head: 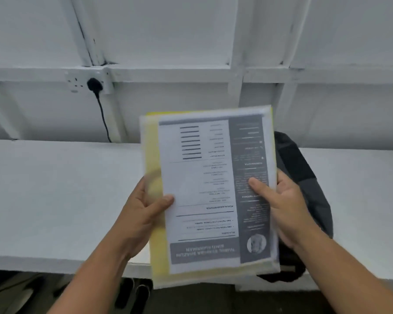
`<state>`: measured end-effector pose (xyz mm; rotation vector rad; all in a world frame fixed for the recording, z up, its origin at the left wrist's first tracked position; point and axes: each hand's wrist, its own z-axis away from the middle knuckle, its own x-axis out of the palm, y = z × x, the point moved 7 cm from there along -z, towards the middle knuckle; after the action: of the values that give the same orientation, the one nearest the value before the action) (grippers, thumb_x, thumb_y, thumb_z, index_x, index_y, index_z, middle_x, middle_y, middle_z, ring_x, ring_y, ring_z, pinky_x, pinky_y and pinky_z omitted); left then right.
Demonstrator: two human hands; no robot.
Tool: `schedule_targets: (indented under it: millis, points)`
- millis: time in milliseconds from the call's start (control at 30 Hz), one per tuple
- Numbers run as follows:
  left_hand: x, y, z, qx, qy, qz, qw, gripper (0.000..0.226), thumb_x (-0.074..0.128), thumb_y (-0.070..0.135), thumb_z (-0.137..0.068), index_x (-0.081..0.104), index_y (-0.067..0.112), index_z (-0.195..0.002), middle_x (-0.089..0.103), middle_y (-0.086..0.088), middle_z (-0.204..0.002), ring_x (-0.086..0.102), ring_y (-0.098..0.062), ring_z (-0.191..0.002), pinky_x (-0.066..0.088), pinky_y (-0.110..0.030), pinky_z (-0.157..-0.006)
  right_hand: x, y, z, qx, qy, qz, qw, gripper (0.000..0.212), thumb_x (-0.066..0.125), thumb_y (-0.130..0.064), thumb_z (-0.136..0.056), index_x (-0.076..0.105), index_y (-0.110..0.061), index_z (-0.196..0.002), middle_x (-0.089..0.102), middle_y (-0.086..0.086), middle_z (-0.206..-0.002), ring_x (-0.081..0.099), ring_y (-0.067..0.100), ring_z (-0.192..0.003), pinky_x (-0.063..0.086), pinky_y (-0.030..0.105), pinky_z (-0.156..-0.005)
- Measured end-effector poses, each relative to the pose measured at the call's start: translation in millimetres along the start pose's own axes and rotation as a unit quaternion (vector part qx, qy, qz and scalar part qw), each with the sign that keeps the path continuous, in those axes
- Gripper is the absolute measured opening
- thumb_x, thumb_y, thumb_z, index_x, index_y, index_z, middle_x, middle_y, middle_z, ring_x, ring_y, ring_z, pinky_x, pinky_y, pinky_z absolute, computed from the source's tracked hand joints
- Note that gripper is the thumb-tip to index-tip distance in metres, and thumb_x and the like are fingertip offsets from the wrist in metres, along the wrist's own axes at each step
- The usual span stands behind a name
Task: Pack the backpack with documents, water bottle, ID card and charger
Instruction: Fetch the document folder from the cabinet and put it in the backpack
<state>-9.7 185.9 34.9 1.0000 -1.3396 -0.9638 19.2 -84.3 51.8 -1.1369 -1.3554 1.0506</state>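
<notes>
Documents in hand, backpack waiting: packing looks barely begun.

We see the left hand (149,206) and right hand (279,200) each clamped on a side edge of the documents (204,189), lifted above the white table (55,196). The dark backpack (304,177) lies just behind, at right, mostly hidden; whether it is open we cannot tell. Bottle, ID card, charger: none in view, presumably left to pack.

White panelled wall (168,37), white table (55,196).
</notes>
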Motion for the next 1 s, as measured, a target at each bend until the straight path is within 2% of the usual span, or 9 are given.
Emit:
schedule_targets:
  millis: [200,267,333,467,533,600,733,900,1000]
  points:
    - [57.1,-40.9,-11.5,-0.032,-0.038,0.009,0.999,0.048,0.061,-0.001,-0.090,0.058,0.023,-0.132,0.071,-0.012,-0.126,0.071,-0.032,-0.109,0.061,-0.041,-0.083,-78.3,1.0,15.4,0.066,-0.022,0.021,0.997,0.028,0.052,-0.028,-0.098,0.073,-0.015,-0.111,0.077,0.011,-0.108,0.074,0.030,-0.099,0.062,0.039,-0.081]
    - [70.1,-47.1,-13.4,-0.041,-0.039,0.007,0.998,0.048,0.062,0.000,-0.088,0.060,0.025,-0.130,0.072,-0.012,-0.123,0.072,-0.031,-0.107,0.062,-0.042,-0.081,-103.6,4.6,15.0,0.104,-0.028,-0.021,0.994,0.050,0.034,-0.027,-0.106,0.081,-0.015,-0.095,0.078,0.011,-0.098,0.074,0.025,-0.091,0.063,0.033,-0.076]
    - [75.1,-50.2,-14.1,-0.045,-0.038,0.002,0.998,0.050,0.063,0.001,-0.086,0.059,0.025,-0.129,0.073,-0.011,-0.121,0.073,-0.031,-0.105,0.062,-0.041,-0.079,-123.6,9.2,16.5,0.113,-0.032,0.077,0.990,0.060,0.029,-0.021,-0.109,0.083,-0.020,-0.080,0.079,0.002,-0.085,0.075,0.013,-0.080,0.060,0.023,-0.068]
    - [89.4,-60.6,-12.9,-0.046,-0.031,0.002,0.998,0.051,0.064,0.000,-0.083,0.060,0.023,-0.128,0.074,-0.012,-0.120,0.074,-0.029,-0.102,0.062,-0.039,-0.078,-133.1,26.5,23.7,0.107,-0.232,0.352,0.900,0.017,0.066,-0.031,-0.095,0.076,-0.044,-0.099,0.077,-0.013,-0.102,0.072,0.004,-0.094,0.056,0.021,-0.075]
    - [93.8,-65.4,-9.1,-0.049,-0.034,-0.003,0.998,0.051,0.063,0.000,-0.083,0.060,0.023,-0.128,0.073,-0.013,-0.120,0.074,-0.030,-0.101,0.062,-0.040,-0.078,-134.5,33.3,25.7,0.111,-0.297,0.394,0.863,0.031,0.078,-0.041,-0.084,0.068,-0.049,-0.112,0.070,-0.027,-0.113,0.066,-0.001,-0.108,0.055,0.018,-0.086]
    - [95.8,-68.7,-4.7,-0.050,-0.037,-0.003,0.998,0.050,0.063,-0.001,-0.082,0.061,0.023,-0.127,0.073,-0.015,-0.119,0.074,-0.031,-0.100,0.062,-0.040,-0.076,-127.5,28.6,23.2,0.101,-0.326,0.422,0.840,0.030,0.081,-0.031,-0.083,0.066,-0.045,-0.105,0.066,-0.038,-0.105,0.062,-0.011,-0.105,0.052,0.011,-0.083]
    - [94.8,-64.1,1.9,-0.046,-0.042,0.000,0.998,0.051,0.063,-0.001,-0.081,0.062,0.021,-0.127,0.074,-0.015,-0.118,0.074,-0.031,-0.098,0.062,-0.040,-0.074,-126.8,9.3,-5.7,0.062,-0.263,0.446,0.853,0.033,0.076,-0.003,-0.085,0.064,-0.032,-0.074,0.067,-0.010,-0.077,0.064,-0.013,-0.076,0.054,0.014,-0.068]
    - [90.4,-57.1,3.0,-0.047,-0.038,0.002,0.998,0.048,0.066,0.001,-0.081,0.063,0.021,-0.125,0.074,-0.015,-0.118,0.075,-0.031,-0.097,0.062,-0.040,-0.072,-117.6,-32.7,-57.9,-0.008,-0.196,0.443,0.875,0.064,0.068,0.010,-0.087,0.064,-0.043,-0.050,0.063,-0.020,-0.058,0.057,-0.005,-0.058,0.044,0.017,-0.061]
    - [93.0,-62.5,2.0,-0.058,-0.052,-0.002,0.997,0.048,0.073,0.005,-0.079,0.066,0.024,-0.123,0.073,-0.015,-0.120,0.074,-0.033,-0.100,0.062,-0.040,-0.074,-118.9,-72.4,-106.9,-0.049,-0.140,0.478,0.866,0.046,0.068,0.007,-0.088,0.072,-0.029,-0.060,0.066,-0.010,-0.061,0.059,0.016,-0.062,0.050,0.035,-0.070]
